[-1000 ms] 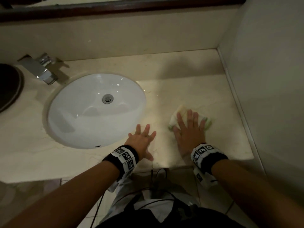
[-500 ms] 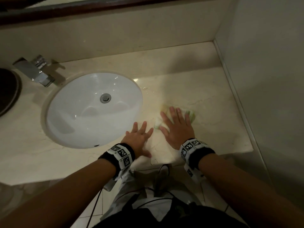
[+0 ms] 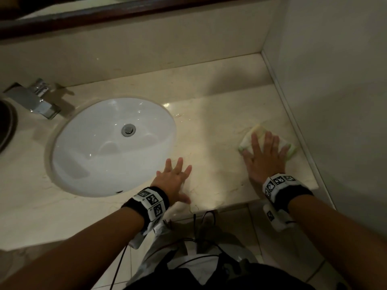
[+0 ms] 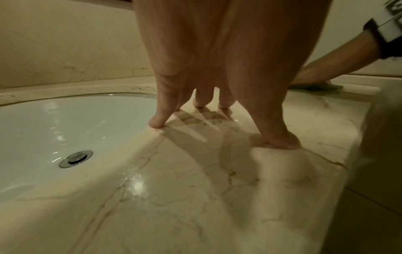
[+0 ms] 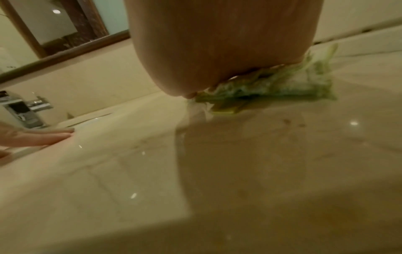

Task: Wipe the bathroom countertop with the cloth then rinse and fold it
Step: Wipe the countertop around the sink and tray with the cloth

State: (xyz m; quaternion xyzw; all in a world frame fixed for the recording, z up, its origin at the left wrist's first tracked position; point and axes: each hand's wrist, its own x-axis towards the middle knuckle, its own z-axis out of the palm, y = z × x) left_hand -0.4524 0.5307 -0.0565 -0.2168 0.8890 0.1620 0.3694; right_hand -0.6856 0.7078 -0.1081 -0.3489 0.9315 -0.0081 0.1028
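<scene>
While pressing flat on cloth [image 3: 249, 141] near surface [image 3: 211, 130] right edge by wall, right grip [image 3: 265, 162] fingers straight, nothing clasped. Left grip [image 3: 172, 182] splayed, fingertips [image 4: 157, 123] on surface beside sink [image 3: 113, 147].

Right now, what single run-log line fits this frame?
phase: wiping | right hand: flat, pressing cloth on countertop near right wall | left hand: flat on countertop beside sink | rinse, fold: not yet

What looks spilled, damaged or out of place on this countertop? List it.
Nothing is damaged or askew. The only oddity is a scatter of water droplets on the countertop beside the sink rim. The right hand presses the cloth flat near the wall.
</scene>
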